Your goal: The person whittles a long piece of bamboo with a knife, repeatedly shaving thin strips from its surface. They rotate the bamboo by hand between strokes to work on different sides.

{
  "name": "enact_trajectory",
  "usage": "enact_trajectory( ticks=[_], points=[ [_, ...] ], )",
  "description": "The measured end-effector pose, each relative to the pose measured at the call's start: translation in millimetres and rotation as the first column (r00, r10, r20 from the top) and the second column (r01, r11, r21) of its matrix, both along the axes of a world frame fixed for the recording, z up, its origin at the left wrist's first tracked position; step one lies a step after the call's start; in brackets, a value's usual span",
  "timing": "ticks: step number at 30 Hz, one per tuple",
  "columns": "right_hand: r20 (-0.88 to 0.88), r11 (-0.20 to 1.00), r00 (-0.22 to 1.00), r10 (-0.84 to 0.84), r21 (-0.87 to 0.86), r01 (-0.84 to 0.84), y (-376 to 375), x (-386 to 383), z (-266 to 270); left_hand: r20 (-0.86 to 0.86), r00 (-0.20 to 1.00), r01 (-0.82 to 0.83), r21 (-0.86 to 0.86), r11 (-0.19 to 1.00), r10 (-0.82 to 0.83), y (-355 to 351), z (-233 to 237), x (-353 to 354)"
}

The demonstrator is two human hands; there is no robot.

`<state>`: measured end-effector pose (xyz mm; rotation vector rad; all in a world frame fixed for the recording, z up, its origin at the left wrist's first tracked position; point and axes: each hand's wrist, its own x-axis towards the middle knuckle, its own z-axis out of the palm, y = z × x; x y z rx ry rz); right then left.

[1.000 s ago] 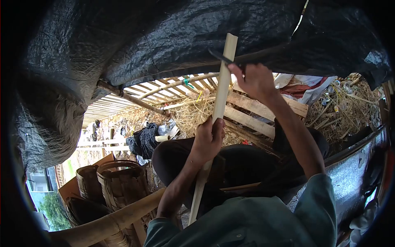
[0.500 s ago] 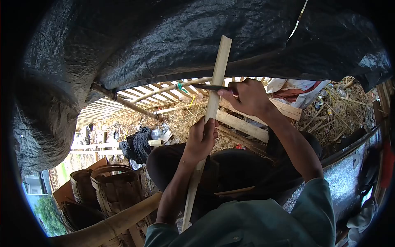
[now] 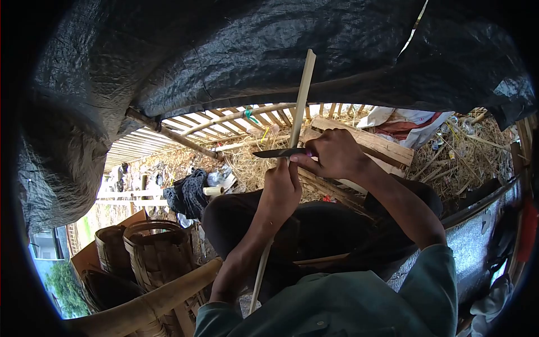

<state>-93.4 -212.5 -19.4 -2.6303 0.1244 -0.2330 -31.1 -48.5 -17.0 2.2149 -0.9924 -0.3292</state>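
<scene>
A long, pale bamboo strip slants upright in front of me, its lower end running down past my left forearm. My left hand is closed around the strip near its middle. In my right hand is a knife with a dark blade pointing left. The blade lies across the strip just above my left fingers, and my right thumb is close to them. The knife's handle is mostly hidden inside my right fist.
Woven bamboo baskets stand at lower left behind a thick bamboo pole. Split bamboo pieces and straw lie ahead. A dark cloth bundle sits left of my knee. Black plastic sheeting hangs overhead.
The knife has come down the strip toward my left hand. The strip has turned, showing a narrower side, and my left hand has shifted slightly up.
</scene>
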Motion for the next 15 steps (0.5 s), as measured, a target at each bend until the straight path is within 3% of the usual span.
enact_trajectory(
  ticks=[3, 8, 11, 13, 15],
  points=[
    [0.015, 0.999, 1.000, -0.012, -0.040, 0.012, 4, 3, 2, 0.043, 0.997, 0.070, -0.078, 0.994, -0.067, -4, -1, -4],
    [-0.032, 0.991, 0.999, -0.023, -0.132, 0.018, 8, 8, 5, 0.069, 0.996, 0.066, -0.067, 0.996, -0.061, -3, 4, -4],
    [0.056, 0.994, 0.998, -0.026, -0.103, 0.032, 9, 10, 2, 0.063, 0.996, 0.074, -0.123, 0.990, -0.066, -4, 2, -1],
    [0.063, 0.969, 0.974, -0.216, -0.109, 0.222, 1, 18, -3, 0.052, 0.998, 0.051, -0.144, 0.988, -0.044, -3, 2, -1],
    [0.121, 0.910, 0.912, -0.392, -0.096, 0.404, -39, 27, 1, 0.047, 0.999, 0.015, -0.010, 1.000, -0.014, 6, 4, -11]
  ],
)
